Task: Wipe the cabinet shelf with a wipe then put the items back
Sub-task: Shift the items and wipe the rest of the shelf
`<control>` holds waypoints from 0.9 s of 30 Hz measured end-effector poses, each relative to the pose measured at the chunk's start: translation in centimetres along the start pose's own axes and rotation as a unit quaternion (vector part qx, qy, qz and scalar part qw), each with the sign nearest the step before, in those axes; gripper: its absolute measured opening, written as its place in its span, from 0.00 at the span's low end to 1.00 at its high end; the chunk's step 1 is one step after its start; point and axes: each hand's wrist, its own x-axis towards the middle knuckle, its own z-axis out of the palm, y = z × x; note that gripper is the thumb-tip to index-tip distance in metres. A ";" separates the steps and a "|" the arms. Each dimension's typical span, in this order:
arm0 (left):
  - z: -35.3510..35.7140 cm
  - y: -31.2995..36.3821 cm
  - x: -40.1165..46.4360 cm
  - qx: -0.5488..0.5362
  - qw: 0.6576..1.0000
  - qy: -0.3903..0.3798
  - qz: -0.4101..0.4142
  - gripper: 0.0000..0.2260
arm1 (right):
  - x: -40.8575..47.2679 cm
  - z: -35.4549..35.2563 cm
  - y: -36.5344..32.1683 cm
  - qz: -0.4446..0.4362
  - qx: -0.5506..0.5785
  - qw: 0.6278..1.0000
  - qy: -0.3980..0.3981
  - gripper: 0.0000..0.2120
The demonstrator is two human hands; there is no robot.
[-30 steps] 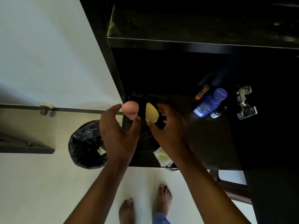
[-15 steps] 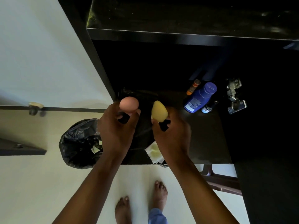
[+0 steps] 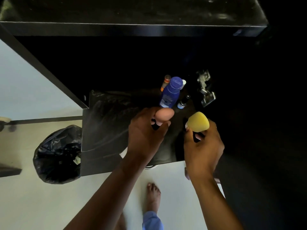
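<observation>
- Left hand (image 3: 146,135) has its grip closed around a pink sponge (image 3: 164,115) above the dark shelf (image 3: 106,130).
- Right hand (image 3: 203,146) pinches a yellow sponge (image 3: 198,122), near the blue bottle (image 3: 171,92).

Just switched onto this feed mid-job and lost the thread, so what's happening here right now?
A person stands at a dark cabinet shelf, holding a makeup sponge in each hand. The left hand grips the pink sponge by its dark base; the right hand grips the yellow sponge the same way. Both are above the shelf, near the blue bottle and small bottles standing at the back. Neither sponge is set down yet.
</observation>
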 end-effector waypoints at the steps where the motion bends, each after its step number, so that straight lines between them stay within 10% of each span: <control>1: 0.6 0.1 0.0 -0.001 1.000 -0.002 0.001 0.15 | 0.2 -0.1 0.1 0.006 -0.003 1.000 0.002 0.23; 17: 2.5 -0.1 -1.2 0.003 1.000 0.023 -0.004 0.22 | -2.4 -1.5 0.6 0.062 0.016 0.997 -0.036 0.35; 22: -2.6 -1.1 -4.5 0.069 0.996 0.033 0.037 0.19 | -7.0 -2.8 -0.1 -0.029 0.016 0.999 -0.033 0.14; 27: -7.5 -4.0 -6.4 0.216 0.976 0.014 0.008 0.21 | -9.8 -0.2 -1.1 -0.153 0.026 0.968 -0.198 0.10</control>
